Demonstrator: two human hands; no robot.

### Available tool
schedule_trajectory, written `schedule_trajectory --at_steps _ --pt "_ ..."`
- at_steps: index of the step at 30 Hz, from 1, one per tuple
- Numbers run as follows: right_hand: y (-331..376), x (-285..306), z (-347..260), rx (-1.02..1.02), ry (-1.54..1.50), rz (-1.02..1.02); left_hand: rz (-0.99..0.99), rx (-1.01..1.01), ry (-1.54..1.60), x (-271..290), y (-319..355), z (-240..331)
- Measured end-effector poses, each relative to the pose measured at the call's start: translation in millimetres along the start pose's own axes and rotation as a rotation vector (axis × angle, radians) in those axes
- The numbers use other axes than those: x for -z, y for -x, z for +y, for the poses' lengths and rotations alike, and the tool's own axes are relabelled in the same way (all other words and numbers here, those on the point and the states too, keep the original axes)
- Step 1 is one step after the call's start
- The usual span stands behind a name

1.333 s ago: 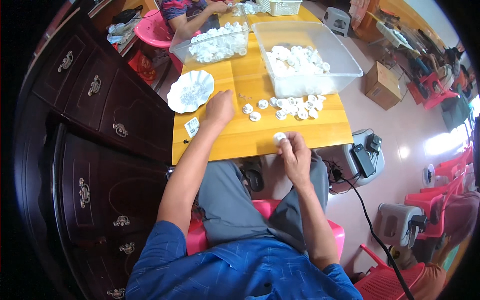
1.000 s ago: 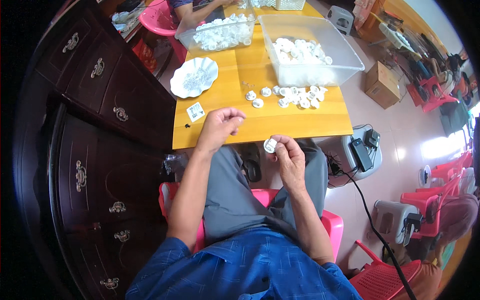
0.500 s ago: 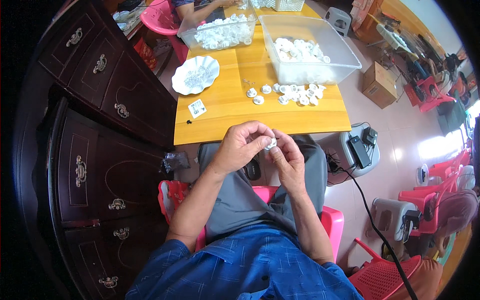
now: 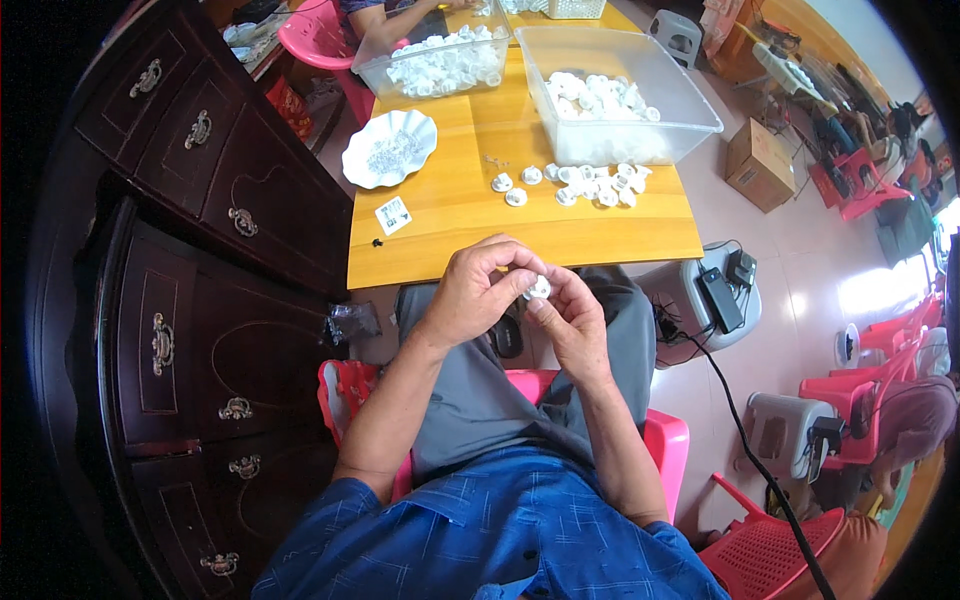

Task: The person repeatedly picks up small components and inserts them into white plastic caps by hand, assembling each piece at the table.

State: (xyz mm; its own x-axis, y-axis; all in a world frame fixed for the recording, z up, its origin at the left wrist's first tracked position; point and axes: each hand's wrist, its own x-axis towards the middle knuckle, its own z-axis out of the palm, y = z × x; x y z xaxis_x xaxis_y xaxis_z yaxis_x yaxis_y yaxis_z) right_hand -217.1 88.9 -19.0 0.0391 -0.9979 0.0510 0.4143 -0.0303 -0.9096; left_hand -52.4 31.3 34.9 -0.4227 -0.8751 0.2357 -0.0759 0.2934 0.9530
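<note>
Just off the table's front edge, above my lap, a small round white plastic part point(image 4: 539, 288) is pinched between my two hands. My left hand point(image 4: 482, 292) grips it from the left with thumb and fingertips. From the right, my right hand point(image 4: 572, 322) closes on it, thumb at its near side. Fingers cover part of its rim. On the wooden table point(image 4: 440, 235) beyond, similar white parts point(image 4: 600, 186) lie in a loose group. A scalloped white dish point(image 4: 362, 172) at the left contains many small clear pieces.
Behind the loose parts stands a clear plastic bin point(image 4: 620, 148) of white parts; another bin point(image 4: 430, 84) is farther left. A white printed card point(image 4: 393, 215) lies near the left edge. Dark wooden drawers point(image 4: 190, 190) flank my left side. Another person's arm point(image 4: 395, 22) shows at the far end.
The white part has turned between my fingers, so more of its round face shows. My hands have stayed in nearly the same place.
</note>
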Motion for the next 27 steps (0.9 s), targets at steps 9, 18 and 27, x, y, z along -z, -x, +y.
schedule_trajectory --at_steps 9,18,27 --pt "1.0 2.8 2.8 0.002 -0.032 -0.003 -0.041 -0.003 0.045 2.4 -0.2 -0.7" --pt "-0.1 4.8 2.9 0.018 -0.034 -0.015 -0.037 -0.036 0.051 0.5 0.2 -4.0" --pt "-1.9 4.8 1.4 0.030 -0.034 -0.042 -0.037 -0.055 0.046 1.4 -0.4 -4.6"
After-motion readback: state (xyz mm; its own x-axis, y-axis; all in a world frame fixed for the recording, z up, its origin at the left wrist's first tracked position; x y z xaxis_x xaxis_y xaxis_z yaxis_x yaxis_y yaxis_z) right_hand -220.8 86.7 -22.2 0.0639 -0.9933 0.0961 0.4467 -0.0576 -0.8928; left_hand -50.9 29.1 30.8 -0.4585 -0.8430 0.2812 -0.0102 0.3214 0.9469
